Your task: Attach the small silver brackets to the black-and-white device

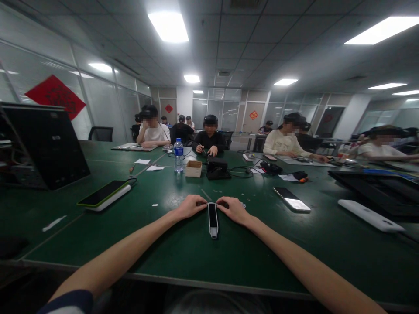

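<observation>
While left grip point(190, 206) and right grip point(233, 209) pinch its far end, a slim device point(213, 218) lies between.

Your left hand point(190, 206): fingertips at the far end of the slim device point(212, 216) — too small for you to tell their exact grip.
Your right hand point(233, 210): fingertips just as unclear; it partly hides a pale scrap point(243, 205).
Your sleeve point(70, 302): cut off by the bottom edge.
Black hp case point(46, 150): cut by the left edge.
Black frame point(376, 192): runs past the right edge.
Bottle point(178, 164): label point(178, 151) too small to read.
Red paper point(55, 97): markings blurred — you can't read them.
</observation>
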The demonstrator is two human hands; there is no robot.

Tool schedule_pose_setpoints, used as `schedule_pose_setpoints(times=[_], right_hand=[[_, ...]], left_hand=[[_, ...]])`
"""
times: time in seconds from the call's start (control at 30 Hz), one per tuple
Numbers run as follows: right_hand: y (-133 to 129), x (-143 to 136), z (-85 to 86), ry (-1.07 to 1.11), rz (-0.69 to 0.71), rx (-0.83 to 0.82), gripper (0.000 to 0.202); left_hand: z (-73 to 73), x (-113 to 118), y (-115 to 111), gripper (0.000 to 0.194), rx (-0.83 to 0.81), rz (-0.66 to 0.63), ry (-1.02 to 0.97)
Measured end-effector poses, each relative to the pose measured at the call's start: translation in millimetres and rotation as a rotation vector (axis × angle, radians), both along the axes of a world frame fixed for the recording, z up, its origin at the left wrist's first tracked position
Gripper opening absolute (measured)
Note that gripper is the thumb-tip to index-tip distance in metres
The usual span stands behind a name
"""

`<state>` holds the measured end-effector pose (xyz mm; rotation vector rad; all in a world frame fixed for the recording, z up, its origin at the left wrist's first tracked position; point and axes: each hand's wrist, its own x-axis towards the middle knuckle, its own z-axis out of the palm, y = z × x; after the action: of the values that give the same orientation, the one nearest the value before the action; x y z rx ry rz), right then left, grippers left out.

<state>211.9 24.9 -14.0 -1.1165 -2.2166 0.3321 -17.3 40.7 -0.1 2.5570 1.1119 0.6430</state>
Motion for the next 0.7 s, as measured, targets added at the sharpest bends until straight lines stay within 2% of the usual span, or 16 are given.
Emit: schedule_pose_setpoints(times=[0.2,0.4,0.53,0.7], right_hand=[[-4,-2,3.6,-0.068,0.025,0.034,0.019],[-7,4,17.9,-0.285,0.042,0.171,0.028],[6,38,25.2,-0.329,-0.128,0.251,0.026],[28,98,18.2,-0.397,-0.381,0.204,0.027]], left_hand=[[-3.7,-1,2,0.023,0.052,-0.016,0.027],[-6.1,1,2,0.022,0.117,-0.007,0.073],[-4.7,2,0,0.022,0.113,0.009,0.086],[-4.4,2,-1,0.027,0.105,0.021,0.067]])
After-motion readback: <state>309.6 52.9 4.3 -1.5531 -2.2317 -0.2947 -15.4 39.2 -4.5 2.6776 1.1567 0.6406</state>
